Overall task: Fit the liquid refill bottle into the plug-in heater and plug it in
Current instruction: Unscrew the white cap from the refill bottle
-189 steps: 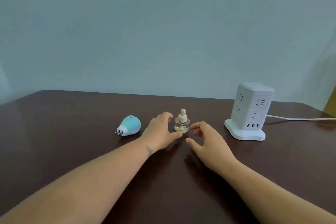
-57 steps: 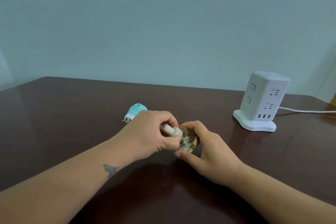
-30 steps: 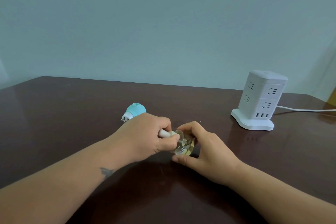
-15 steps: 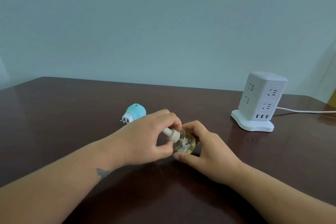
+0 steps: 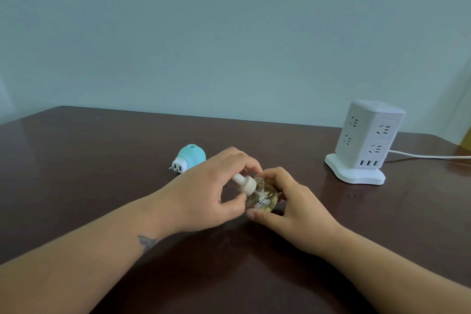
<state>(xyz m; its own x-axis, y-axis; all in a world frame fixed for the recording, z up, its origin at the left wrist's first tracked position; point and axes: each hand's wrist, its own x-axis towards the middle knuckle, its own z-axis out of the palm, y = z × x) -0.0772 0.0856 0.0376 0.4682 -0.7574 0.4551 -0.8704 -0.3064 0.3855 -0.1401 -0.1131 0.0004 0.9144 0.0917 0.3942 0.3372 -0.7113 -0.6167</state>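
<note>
The refill bottle, clear glass with pale yellow liquid, is tilted to the left just above the table. My right hand grips its body from the right. My left hand pinches its white cap between thumb and fingers. The light blue plug-in heater lies on its side behind my left hand, its white prongs pointing left, untouched. The white tower power strip stands at the right.
The dark brown table spreads wide on all sides. A white cable runs from the power strip to the right edge. A plain pale wall stands behind the table's far edge.
Both hands took the bottle off the table and tipped it to the left. Over the last second my left fingers shifted around the cap, their grip turning on it.
</note>
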